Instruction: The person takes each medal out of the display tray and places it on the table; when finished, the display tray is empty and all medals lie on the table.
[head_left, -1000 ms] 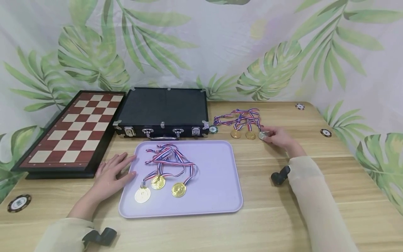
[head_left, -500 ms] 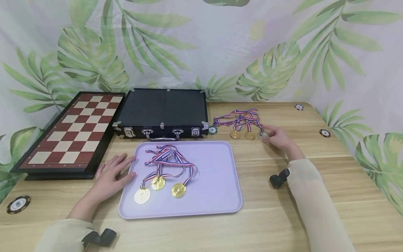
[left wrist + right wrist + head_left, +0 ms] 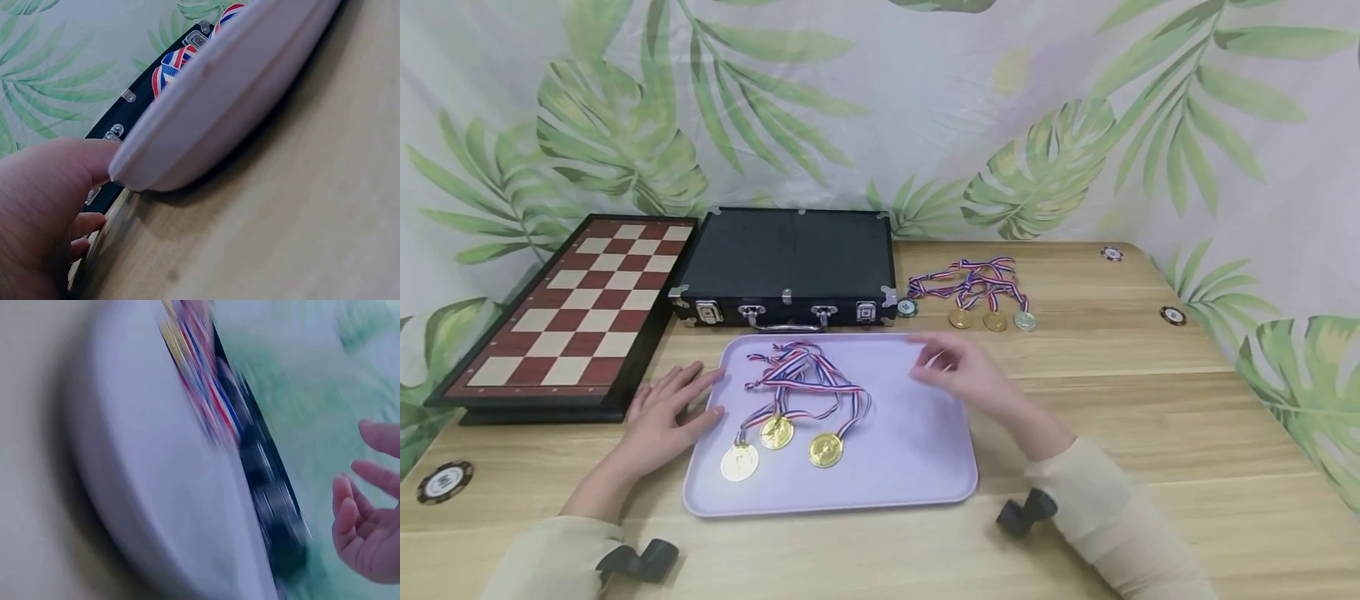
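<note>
My left hand [image 3: 662, 425] lies at the left rim of a lilac tray [image 3: 910, 450], fingers spread, thumb tip right at the rim [image 3: 128, 169] in the left wrist view. On the tray are three medals: a pale one [image 3: 740, 462] and two gold ones, one in the middle [image 3: 777, 432] and one further right [image 3: 826, 450]. Their red, white and blue ribbons [image 3: 805, 385] lie tangled behind them. My right hand [image 3: 958, 375] hovers over the tray's back right corner, fingers loosely bent, holding nothing. The right wrist view is blurred.
Behind the tray stands a black case [image 3: 790, 254] with metal latches. A chessboard [image 3: 583, 308] lies at the left. At the back right are two gold-coloured medals [image 3: 995, 321] and a silver medal [image 3: 1025, 320] with ribbons. Poker chips [image 3: 445, 482] lie near the table's edges.
My right hand has left the silver medal at the back right and moved left and nearer, to over the tray. That medal stays in place. The left hand has not moved.
</note>
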Demonstrator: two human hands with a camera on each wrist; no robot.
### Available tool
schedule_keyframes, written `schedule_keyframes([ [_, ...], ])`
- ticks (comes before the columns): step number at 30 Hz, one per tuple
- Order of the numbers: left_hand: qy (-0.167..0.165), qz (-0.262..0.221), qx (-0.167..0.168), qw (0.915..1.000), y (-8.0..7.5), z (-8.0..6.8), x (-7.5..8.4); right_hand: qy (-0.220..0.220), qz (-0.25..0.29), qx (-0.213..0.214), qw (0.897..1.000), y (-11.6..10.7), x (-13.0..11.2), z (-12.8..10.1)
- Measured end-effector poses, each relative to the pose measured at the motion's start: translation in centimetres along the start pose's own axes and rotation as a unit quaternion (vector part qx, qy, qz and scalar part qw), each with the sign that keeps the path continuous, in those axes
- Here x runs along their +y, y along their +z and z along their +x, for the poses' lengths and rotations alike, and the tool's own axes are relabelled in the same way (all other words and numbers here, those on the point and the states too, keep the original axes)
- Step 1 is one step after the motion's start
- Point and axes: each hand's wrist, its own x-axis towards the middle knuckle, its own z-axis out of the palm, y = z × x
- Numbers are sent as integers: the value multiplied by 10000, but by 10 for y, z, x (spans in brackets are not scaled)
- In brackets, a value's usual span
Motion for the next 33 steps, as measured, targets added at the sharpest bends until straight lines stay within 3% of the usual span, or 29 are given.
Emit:
schedule_keyframes([
  [3,-22,1,-15,10000,0,0,0,4,26,-510,9987,36,-14,-6],
  [7,-41,-9,-14,10000,-1,1,1,96,-390,-960,9946,73,-17,-9],
  [13,-9,-14,-8,10000,0,1,0,161,-1496,-732,9859,104,-13,-9],
  [18,2,9,5,10000,0,0,0,19,-2323,-414,9718,117,-9,-12],
  [23,11,-5,6,10000,1,1,0,-217,-2666,-351,9629,119,-7,-16],
  [27,19,-14,-8,10000,2,1,0,-318,-2462,-633,9666,116,-8,-19],
  [33,35,-7,39,10000,2,-1,0,-1003,-1943,-1051,9701,112,-6,-23],
])
